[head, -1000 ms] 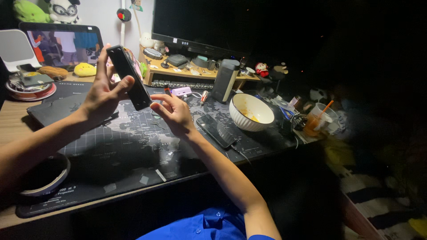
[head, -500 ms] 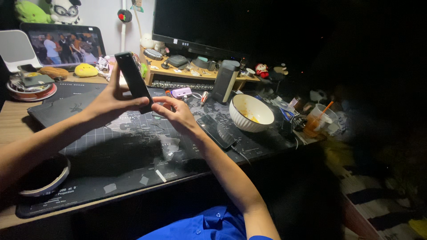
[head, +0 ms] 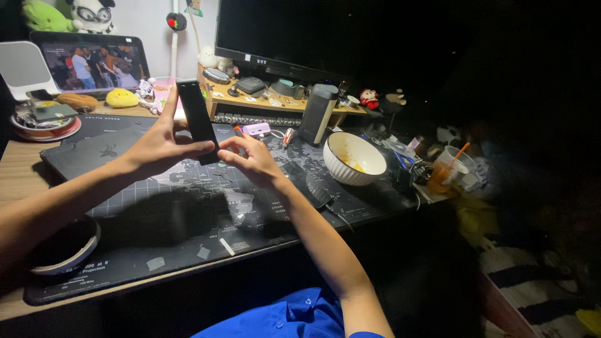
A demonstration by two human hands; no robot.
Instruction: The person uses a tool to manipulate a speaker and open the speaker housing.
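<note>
A slim black rectangular device [head: 195,117] stands nearly upright above the dark desk mat [head: 188,213]. My left hand [head: 156,147] grips it along its left side, index finger up its edge and thumb across its lower front. My right hand [head: 250,159] pinches the device's bottom corner with thumb and fingertips. Both hands hover over the mat's middle, in front of the monitor [head: 325,31].
A white bowl with food residue [head: 354,159] sits right of my hands, beside a dark mouse [head: 316,189] and a plastic cup with a straw [head: 446,169]. A tablet playing video [head: 94,62] stands far left. A bowl [head: 62,247] rests near left. A grey speaker [head: 317,114] stands behind.
The device has swung from tilted to nearly upright and shifted slightly right. My right hand rose from the mat and took hold of its bottom end.
</note>
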